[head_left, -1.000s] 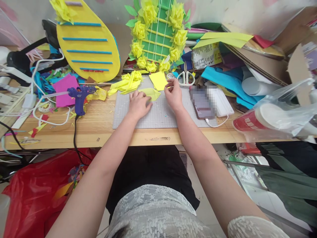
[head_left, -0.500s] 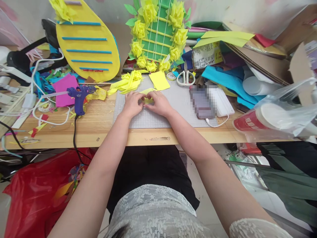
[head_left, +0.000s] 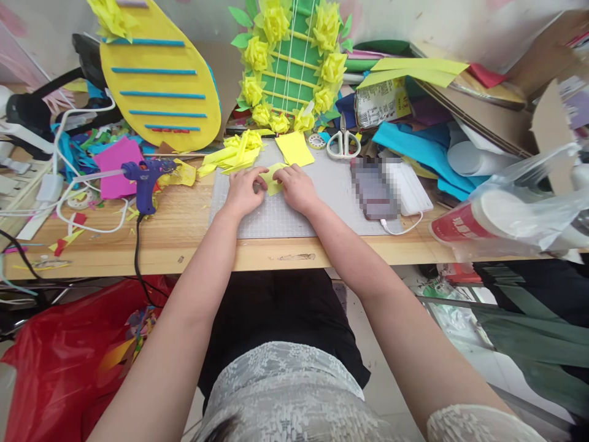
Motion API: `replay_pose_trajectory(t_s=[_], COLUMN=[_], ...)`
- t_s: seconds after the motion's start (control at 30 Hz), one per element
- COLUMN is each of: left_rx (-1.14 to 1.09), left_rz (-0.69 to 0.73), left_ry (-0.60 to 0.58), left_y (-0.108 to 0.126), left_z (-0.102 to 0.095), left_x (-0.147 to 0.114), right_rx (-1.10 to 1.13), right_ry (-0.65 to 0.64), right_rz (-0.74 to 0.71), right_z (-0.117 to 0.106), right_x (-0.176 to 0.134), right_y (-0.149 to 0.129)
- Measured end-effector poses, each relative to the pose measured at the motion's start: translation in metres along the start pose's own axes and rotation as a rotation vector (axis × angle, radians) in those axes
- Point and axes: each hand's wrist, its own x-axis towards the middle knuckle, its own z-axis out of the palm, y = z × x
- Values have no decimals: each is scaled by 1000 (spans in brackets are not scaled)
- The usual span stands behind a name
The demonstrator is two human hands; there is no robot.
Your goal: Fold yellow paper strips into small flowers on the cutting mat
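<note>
1. On the grey cutting mat, both forearms reach straight forward from the body, and the wrists lie low near the mat.
2. The left hand is palm down with bent fingers, and it presses on the left edge of the yellow paper piece.
3. The right hand is also palm down, its fingertips pinching the right edge of this paper (the two hands almost meet).
4. At 12 o'clock from the hands lies a yellow paper square; at 1 o'clock, white scissors; at 9 o'clock, a purple glue gun.
</note>
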Motion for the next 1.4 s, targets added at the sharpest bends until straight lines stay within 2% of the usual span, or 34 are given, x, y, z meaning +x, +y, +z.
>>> replay_pose_trajectory(t_s=[0.23, 0.33, 0.6, 0.8, 1.0, 1.4], left_rx=[32, 33, 48, 70, 63, 50], left_rz=[18, 22, 11, 13, 9, -29], left_ry=[2, 4, 5, 21, 19, 40], left_y=[0, -1, 3, 7, 8, 8], left_z=[0, 1, 3, 7, 6, 8], left_x=[0, 0, 3, 4, 1, 3], right_rx=[44, 23, 92, 155, 239, 256], right_ry=[-21, -7, 39, 67, 55, 96], right_rz=[19, 67, 86, 1, 206, 339], right_z=[1, 2, 2, -4, 2, 10], right_x=[-3, -1, 0, -5, -3, 1], right_y=[-4, -6, 3, 2, 2, -5])
